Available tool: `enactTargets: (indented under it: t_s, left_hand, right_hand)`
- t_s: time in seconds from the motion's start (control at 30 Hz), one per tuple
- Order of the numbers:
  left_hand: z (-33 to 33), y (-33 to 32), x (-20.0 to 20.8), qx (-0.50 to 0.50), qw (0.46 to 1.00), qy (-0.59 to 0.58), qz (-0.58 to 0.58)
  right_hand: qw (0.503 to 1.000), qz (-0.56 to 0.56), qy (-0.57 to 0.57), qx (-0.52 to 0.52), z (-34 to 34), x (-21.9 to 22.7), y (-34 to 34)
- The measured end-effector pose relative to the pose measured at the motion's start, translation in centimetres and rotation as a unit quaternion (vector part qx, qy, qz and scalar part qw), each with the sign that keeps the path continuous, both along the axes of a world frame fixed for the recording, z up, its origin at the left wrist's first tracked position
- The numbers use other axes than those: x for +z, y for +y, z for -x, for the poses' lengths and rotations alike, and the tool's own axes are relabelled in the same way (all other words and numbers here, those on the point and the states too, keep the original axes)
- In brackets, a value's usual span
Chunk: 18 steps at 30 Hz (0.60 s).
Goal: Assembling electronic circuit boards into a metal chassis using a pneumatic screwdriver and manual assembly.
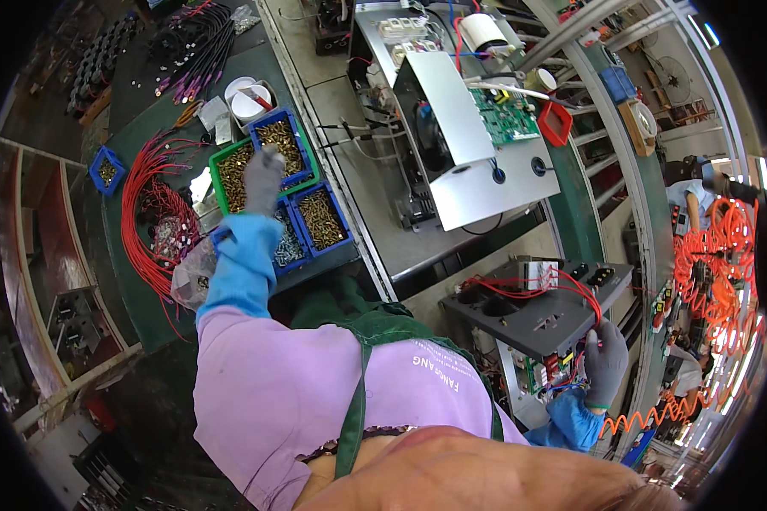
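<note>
My left hand (264, 180), in a grey glove, is over the green bin (233, 186) of brass-coloured screws. Its fingertips are bunched at the edge of a blue bin of screws (279, 140); anything between them is hidden. At the right, my right hand (605, 364), also gloved in grey, is closed around the ends of red wires (595, 300). These run across the dark panel (533, 328) of an electrical unit to a white block (539, 276). Beneath the panel, a circuit board (537, 375) shows in part.
More blue bins (322, 220) of screws stand near my left forearm. Red wire bundles (141, 213) and a small blue bin (106, 171) lie farther left. An opened metal unit (452, 111) with a green circuit board stands ahead. An orange coiled hose (656, 413) hangs at the right.
</note>
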State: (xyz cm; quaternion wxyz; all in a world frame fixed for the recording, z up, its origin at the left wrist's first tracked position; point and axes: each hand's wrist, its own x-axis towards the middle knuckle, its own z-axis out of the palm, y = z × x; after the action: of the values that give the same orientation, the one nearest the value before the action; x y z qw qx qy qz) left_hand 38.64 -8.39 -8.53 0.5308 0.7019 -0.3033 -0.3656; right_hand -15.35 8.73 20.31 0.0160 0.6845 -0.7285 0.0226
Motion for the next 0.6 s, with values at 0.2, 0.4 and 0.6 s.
enactTargets:
  t_s: [0.2,0.4,0.6]
  left_hand:
    - [-10.9,-10.0,-6.4,0.043,0.957,-0.279,-0.066]
    - [-13.4,-12.1,-6.2,-0.041,0.948,-0.313,-0.03]
    - [-6.0,-7.1,6.6,0.131,0.951,-0.001,0.281]
  right_hand:
    - [0.988,0.104,-0.116,-0.002,-10.1,3.8,-0.7]
    - [0.916,-0.096,-0.345,0.181,-17.8,-0.2,-4.5]
    - [0.799,-0.291,-0.51,0.132,-23.0,-10.9,-10.2]
